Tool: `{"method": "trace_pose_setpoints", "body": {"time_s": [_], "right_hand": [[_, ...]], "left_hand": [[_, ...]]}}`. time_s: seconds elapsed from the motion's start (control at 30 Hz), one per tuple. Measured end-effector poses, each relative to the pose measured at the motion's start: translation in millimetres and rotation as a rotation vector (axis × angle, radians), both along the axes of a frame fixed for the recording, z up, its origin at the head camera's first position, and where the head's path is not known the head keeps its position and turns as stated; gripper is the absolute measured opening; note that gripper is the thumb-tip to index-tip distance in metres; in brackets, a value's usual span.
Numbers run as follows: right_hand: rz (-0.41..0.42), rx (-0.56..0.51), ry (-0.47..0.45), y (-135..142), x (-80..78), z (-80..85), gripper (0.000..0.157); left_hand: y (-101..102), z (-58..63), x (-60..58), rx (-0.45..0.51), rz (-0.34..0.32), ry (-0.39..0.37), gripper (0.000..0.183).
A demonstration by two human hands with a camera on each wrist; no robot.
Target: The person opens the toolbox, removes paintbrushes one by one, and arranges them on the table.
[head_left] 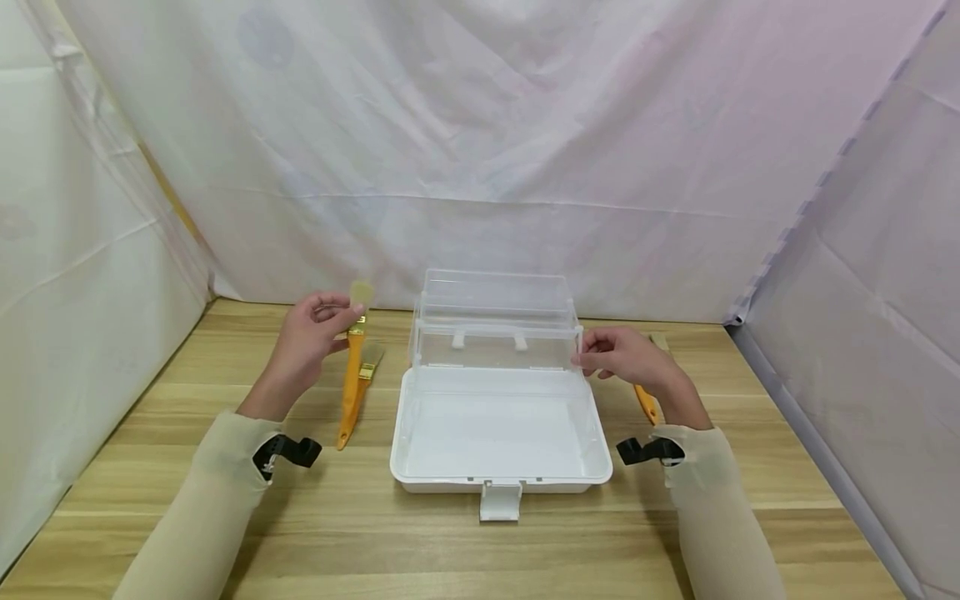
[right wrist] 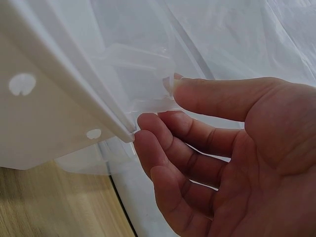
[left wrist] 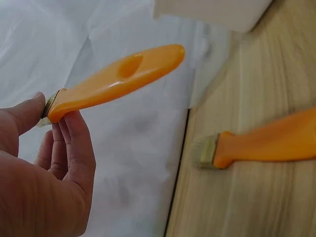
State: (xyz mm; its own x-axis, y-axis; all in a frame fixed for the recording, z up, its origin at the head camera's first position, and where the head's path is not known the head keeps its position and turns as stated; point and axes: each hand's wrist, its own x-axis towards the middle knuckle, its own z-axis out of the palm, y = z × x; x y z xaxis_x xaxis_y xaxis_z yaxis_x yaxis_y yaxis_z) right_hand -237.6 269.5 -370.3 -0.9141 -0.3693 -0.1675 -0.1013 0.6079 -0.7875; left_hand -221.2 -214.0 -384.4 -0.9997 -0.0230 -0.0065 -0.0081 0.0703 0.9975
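My left hand (head_left: 311,333) pinches a paintbrush (head_left: 351,375) with an orange handle near its metal band, bristles up and handle down. In the left wrist view the thumb lies on the metal band of the held paintbrush (left wrist: 118,79). A second paintbrush (head_left: 367,372) lies on the table beside it. A white plastic box (head_left: 495,482) stands in the middle, its clear lid (head_left: 495,312) raised at the back. My right hand (head_left: 630,358) grips the lid's right edge between thumb and fingers, also seen in the right wrist view.
Another orange-handled paintbrush (head_left: 647,404) lies to the right, partly hidden behind the right hand and wrist. The box's white latch (head_left: 500,502) hangs down at its front. White cloth (head_left: 487,167) encloses the wooden table (head_left: 420,550) at the back and sides.
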Motion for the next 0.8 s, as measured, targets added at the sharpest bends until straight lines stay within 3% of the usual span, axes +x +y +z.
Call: {"method": "trace_pose_setpoints", "body": {"time_s": [0.53,0.8], "right_hand": [[0.002,-0.005,0.000,0.1,-0.5,-0.3,0.018],[0.012,-0.017,0.005,-1.6,-0.1,0.9,0.017]], "left_hand": [[-19.2,-21.1,-1.8,-0.023,-0.021,-0.047,0.039],[-31.8,-27.1,-5.3,0.015,-0.050,-0.061,0.032]]}}
